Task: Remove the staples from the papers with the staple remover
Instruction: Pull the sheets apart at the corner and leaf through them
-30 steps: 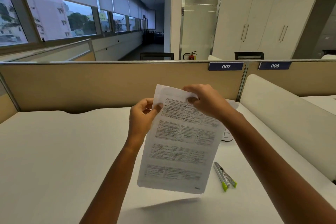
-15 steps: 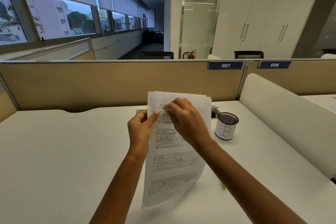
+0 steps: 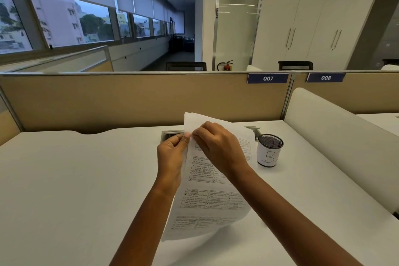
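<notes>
Fingers: we see the left hand (image 3: 171, 153) with its thumb and fingertips pinched together on the upper left edge of the white printed papers (image 3: 207, 198). The right hand (image 3: 218, 147) lies over the front of the sheets, its fingertips closed together at that same top-left corner, just beside the left thumb. Whether a staple sits under those fingertips we cannot tell; the spot is too small and partly covered.

The papers hang upright above the white desk top (image 3: 75, 190), lifted clear of it, with the lower edge curling toward us. The top corner shows at least two sheets fanned slightly apart. Printed tables with tick marks cover the front sheet.

No staple remover shows; both forearms and the sheets hide part of the desk.

Farther back, to the right of the papers, stands a black mesh cup with a white paper label marked "B" (image 3: 269, 150), apart from the hands. Behind the papers a grey cable slot (image 3: 171, 134) sits in the desk. Beyond it runs the beige cubicle partition (image 3: 129, 101), carrying a blue number plate reading 007 (image 3: 267, 78).
</notes>
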Available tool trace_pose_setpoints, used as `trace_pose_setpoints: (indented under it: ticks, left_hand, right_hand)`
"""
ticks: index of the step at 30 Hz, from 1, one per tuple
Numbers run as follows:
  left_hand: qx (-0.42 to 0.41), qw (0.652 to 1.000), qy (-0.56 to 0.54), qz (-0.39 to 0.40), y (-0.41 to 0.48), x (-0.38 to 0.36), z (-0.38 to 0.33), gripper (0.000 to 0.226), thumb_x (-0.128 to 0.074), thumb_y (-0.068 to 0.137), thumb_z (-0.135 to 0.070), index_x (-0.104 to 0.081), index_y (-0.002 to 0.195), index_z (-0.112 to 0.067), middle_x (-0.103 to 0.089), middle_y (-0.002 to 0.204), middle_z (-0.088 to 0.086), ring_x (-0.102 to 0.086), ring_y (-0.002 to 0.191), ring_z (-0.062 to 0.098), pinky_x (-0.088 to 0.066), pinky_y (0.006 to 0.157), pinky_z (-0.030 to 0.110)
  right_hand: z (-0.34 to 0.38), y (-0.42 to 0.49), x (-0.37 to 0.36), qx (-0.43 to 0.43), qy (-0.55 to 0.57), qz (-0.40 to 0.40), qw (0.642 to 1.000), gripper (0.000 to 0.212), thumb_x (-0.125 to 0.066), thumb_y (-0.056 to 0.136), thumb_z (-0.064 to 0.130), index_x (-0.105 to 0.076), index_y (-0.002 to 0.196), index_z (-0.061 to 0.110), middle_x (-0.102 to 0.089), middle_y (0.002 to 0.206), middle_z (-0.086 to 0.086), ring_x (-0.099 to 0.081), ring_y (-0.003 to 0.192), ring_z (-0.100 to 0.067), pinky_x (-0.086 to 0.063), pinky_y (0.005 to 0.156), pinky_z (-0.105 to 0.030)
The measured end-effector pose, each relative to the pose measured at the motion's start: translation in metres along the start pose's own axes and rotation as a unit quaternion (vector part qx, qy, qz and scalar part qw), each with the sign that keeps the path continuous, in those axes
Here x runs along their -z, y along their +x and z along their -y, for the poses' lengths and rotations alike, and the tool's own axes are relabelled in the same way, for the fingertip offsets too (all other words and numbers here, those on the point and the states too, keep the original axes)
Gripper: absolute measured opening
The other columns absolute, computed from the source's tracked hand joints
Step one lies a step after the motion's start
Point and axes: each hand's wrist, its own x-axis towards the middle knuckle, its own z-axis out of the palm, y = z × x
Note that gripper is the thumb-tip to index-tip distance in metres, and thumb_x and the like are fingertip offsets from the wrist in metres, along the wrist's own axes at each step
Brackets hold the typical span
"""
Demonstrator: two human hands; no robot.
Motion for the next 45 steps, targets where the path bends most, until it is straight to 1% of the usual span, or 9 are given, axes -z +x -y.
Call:
trace_pose_setpoints:
  ticks: [6,14,21,27,33,36,39,42,45]
  left_hand:
    - [0.001,1.000,0.021,0.016,0.001,-0.002,-0.002,0.018,-0.048,0.089,-0.023,-0.063,0.079,-0.025,-0.066,0.078,0.004,-0.064,0.073,0.024,-0.053,0.065,0.029]
    - [-0.008,0.999,0.011,0.036,0.001,0.001,-0.006,0.020,-0.050,0.087,-0.019,-0.063,0.073,-0.026,-0.066,0.072,-0.001,-0.066,0.050,0.005,-0.051,0.044,0.012]
    - [-0.001,0.999,0.021,0.051,0.002,0.002,-0.004,0.018,-0.050,0.087,-0.023,-0.065,0.075,-0.024,-0.067,0.074,0.004,-0.065,0.065,0.020,-0.055,0.050,0.017]
    - [-0.002,0.997,0.024,0.076,0.003,0.001,-0.004,0.019,-0.050,0.086,-0.023,-0.067,0.077,-0.025,-0.068,0.073,0.002,-0.065,0.063,0.018,-0.054,0.049,0.016]
    - [0.017,0.996,0.013,0.091,0.006,0.004,-0.001,0.014,-0.052,0.084,-0.023,-0.066,0.087,-0.023,-0.070,0.081,0.003,-0.067,0.071,0.023,-0.055,0.062,0.029]
    - [0.023,0.995,0.017,0.090,0.007,0.006,0.003,0.014,-0.056,0.081,-0.023,-0.066,0.090,-0.023,-0.070,0.085,0.004,-0.068,0.075,0.024,-0.057,0.064,0.029]
    - [0.019,0.996,0.040,0.080,0.009,0.009,0.005,0.014,-0.059,0.079,-0.024,-0.067,0.090,-0.022,-0.071,0.085,0.004,-0.069,0.076,0.023,-0.057,0.066,0.031]
    - [-0.011,0.996,0.058,0.072,0.011,0.009,0.006,0.011,-0.061,0.079,-0.022,-0.068,0.087,-0.022,-0.071,0.081,-0.001,-0.069,0.071,0.016,-0.058,0.062,0.024]
    - [-0.028,0.996,0.055,0.061,0.013,0.010,0.006,0.008,-0.062,0.078,-0.021,-0.068,0.082,-0.024,-0.071,0.080,0.001,-0.070,0.069,0.018,-0.058,0.059,0.021]
  right_hand:
    - [-0.002,0.004,0.001,0.033,-0.054,0.022,0.998,0.008,-0.064,0.078,0.005,-0.063,0.075,-0.002,-0.065,0.071,-0.016,-0.060,0.060,-0.030,-0.053,0.043,-0.034]
    - [-0.003,0.005,0.003,0.049,-0.061,0.030,0.996,0.009,-0.070,0.075,0.002,-0.061,0.075,0.000,-0.064,0.070,-0.014,-0.060,0.058,-0.028,-0.048,0.041,-0.027]
    - [-0.007,0.009,0.005,0.058,-0.069,0.052,0.995,0.011,-0.069,0.075,0.004,-0.060,0.074,0.000,-0.064,0.070,-0.014,-0.059,0.059,-0.028,-0.045,0.040,-0.026]
    - [-0.007,0.012,0.007,0.073,-0.069,0.069,0.993,0.016,-0.071,0.072,0.007,-0.059,0.078,-0.003,-0.064,0.074,-0.018,-0.060,0.062,-0.030,-0.047,0.042,-0.028]
    - [-0.013,0.012,0.000,0.038,-0.055,0.079,0.995,0.023,-0.053,0.089,0.018,-0.055,0.092,-0.005,-0.061,0.092,-0.022,-0.059,0.079,-0.033,-0.051,0.057,-0.037]
    - [-0.015,0.009,-0.004,0.014,-0.030,0.091,0.995,0.027,-0.045,0.093,0.023,-0.052,0.098,-0.003,-0.059,0.100,-0.020,-0.055,0.086,-0.029,-0.045,0.062,-0.031]
    - [-0.016,0.008,-0.008,-0.020,0.006,0.104,0.994,0.025,-0.043,0.093,0.023,-0.051,0.096,0.000,-0.058,0.099,-0.017,-0.045,0.080,-0.018,-0.032,0.063,-0.023]
    - [-0.017,0.008,-0.009,-0.056,0.044,0.122,0.990,0.021,-0.046,0.091,0.022,-0.051,0.094,0.002,-0.058,0.097,-0.015,-0.040,0.077,-0.014,-0.027,0.057,-0.015]
    - [-0.017,0.008,-0.008,-0.075,0.080,0.106,0.988,0.019,-0.049,0.090,0.022,-0.052,0.095,0.004,-0.059,0.098,-0.012,-0.050,0.080,-0.019,-0.042,0.063,-0.023]
